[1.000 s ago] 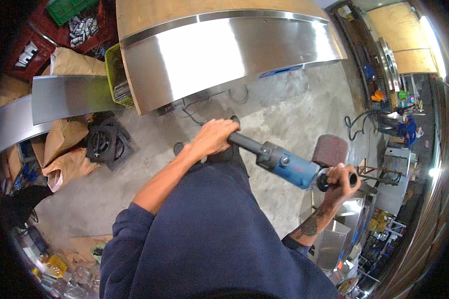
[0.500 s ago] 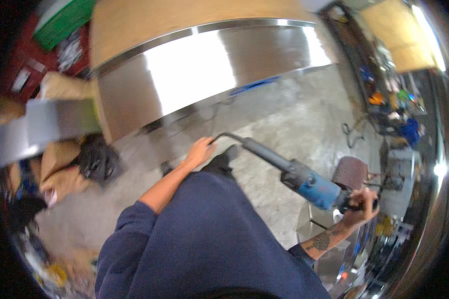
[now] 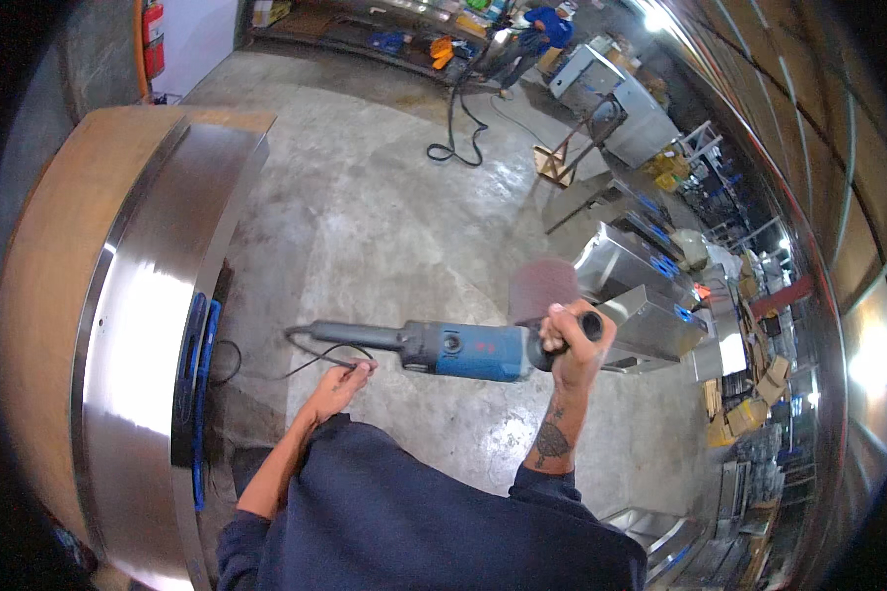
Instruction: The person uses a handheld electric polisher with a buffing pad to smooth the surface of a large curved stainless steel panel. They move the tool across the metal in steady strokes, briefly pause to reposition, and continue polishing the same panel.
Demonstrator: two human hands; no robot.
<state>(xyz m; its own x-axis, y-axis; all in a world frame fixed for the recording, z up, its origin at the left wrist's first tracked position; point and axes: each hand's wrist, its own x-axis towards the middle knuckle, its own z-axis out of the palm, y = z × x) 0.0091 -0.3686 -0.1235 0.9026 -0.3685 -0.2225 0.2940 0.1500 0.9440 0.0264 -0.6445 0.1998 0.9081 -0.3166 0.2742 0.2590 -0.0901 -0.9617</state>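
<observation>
A blue and black handheld drum polisher [image 3: 478,352] is held off the floor, lying nearly level across my front. My right hand [image 3: 579,345] is closed around the black grip at its head end. Just beyond that hand is the polisher's brownish-red abrasive drum [image 3: 542,288], slightly blurred. My left hand [image 3: 340,389] pinches the black power cord [image 3: 317,353], which loops from the end of the polisher's long rear handle. The left fingers are below that handle, apart from it.
On my left stands a workbench with a shiny steel panel [image 3: 148,325] along its side. Folded steel boxes [image 3: 646,320] rest at the right. Farther off, a black hose [image 3: 453,148] lies on the concrete floor [image 3: 365,187], and another person [image 3: 542,39] in blue is at the back.
My view has swung right, so the steel-faced bench has gone from ahead to my left. The polisher, earlier slanting down to the right, is now almost level. Both hands keep their holds.
</observation>
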